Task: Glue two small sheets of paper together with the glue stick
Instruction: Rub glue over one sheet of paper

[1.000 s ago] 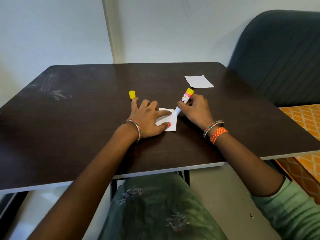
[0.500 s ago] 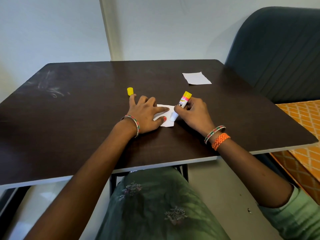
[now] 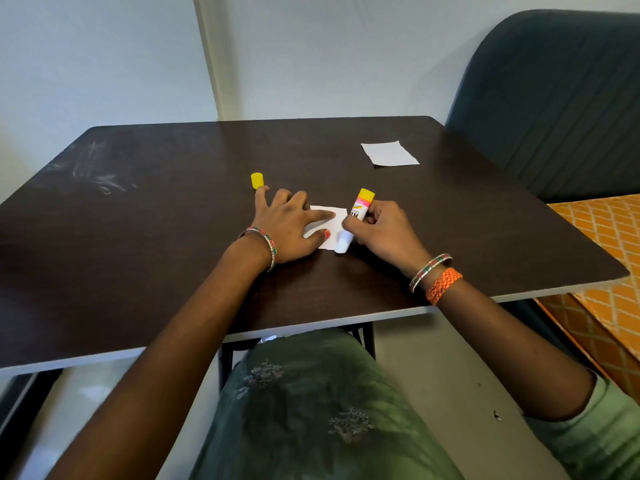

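Pressing flat-fingered, the left hand (image 3: 289,226) pins a small paper sheet (image 3: 334,225) on the desk (image 3: 173,237); the right hand (image 3: 381,228) grips the glue stick (image 3: 353,221), its tip at the sheet's five o'clock corner.

Looks to me like home room, not office or lab. Dark wood-grain desk (image 3: 173,237) on thin black legs against plain pale wall (image 3: 104,57). At 2 o'clock I see padded dark-teal chair back (image 3: 554,98); at 3 to 4 o'clock, orange lattice-print bed cover (image 3: 606,230). Pale tiled floor (image 3: 433,368) below.
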